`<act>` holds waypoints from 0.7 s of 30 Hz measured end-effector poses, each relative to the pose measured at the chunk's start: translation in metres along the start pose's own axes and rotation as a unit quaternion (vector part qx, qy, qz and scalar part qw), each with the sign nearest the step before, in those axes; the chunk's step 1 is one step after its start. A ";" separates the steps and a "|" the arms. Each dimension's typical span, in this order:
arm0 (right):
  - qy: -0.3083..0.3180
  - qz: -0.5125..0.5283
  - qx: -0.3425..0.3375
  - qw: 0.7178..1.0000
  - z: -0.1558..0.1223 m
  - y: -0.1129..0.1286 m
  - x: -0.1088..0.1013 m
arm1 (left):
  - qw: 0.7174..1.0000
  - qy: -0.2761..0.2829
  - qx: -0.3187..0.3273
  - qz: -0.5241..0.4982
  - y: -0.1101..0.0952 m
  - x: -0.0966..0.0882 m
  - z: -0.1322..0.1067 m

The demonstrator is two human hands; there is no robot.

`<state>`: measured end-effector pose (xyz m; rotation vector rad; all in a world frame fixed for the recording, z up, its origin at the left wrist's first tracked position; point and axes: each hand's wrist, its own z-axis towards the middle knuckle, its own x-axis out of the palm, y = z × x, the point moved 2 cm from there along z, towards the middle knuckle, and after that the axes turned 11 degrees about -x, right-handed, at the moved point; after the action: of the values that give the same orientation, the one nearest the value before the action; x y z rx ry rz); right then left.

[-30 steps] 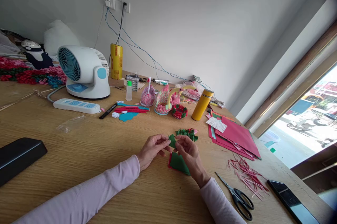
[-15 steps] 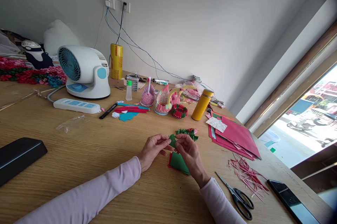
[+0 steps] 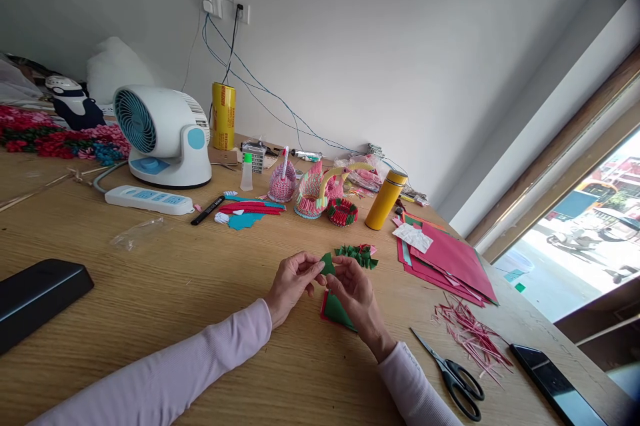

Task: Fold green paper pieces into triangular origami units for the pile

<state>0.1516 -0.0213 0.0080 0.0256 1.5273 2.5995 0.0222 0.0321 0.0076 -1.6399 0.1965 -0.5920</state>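
Observation:
Between my two hands, above the table, is a small folded piece of green paper [image 3: 327, 264]. My left hand [image 3: 294, 283] pinches its left side between thumb and fingers. On its right side, my right hand [image 3: 356, 289] has its thumb and fingertips closed against the paper. Under my right hand lies a stack of green and red paper squares [image 3: 338, 311], partly covered by the hand. Just beyond the fingers sits a cluster of folded green paper pieces [image 3: 361, 255] with some red and pink among them.
Black scissors [image 3: 453, 376], red paper strips [image 3: 473, 333] and a phone [image 3: 555, 383] lie to the right. Coloured sheets [image 3: 450, 259] and a yellow bottle [image 3: 386, 199] are farther back. Paper swans [image 3: 310, 191], a red-green paper ring [image 3: 343, 212], a power strip [image 3: 149, 200] and a fan [image 3: 167, 136] stand beyond.
The green paper has turned slightly in my fingers and now shows a pointed top. My right fingers have shifted a little on it. The whole view has moved slightly.

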 end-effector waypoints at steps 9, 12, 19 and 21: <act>-0.031 -0.006 -0.001 0.999 0.000 -0.001 -0.002 | 0.999 0.009 0.003 0.039 0.001 0.002 -0.003; -0.047 -0.011 0.009 0.999 0.001 -0.003 -0.004 | 0.999 0.015 0.005 0.045 0.002 0.002 -0.002; -0.034 -0.042 -0.015 0.998 0.002 -0.002 -0.007 | 0.999 0.018 0.001 0.035 0.004 0.002 -0.001; -0.030 -0.046 -0.017 0.998 0.003 -0.001 -0.007 | 0.999 0.011 0.002 0.034 0.004 0.001 -0.001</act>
<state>0.1590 -0.0192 0.0090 0.0288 1.4298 2.5278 0.0236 0.0297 0.0040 -1.6168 0.2655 -0.5586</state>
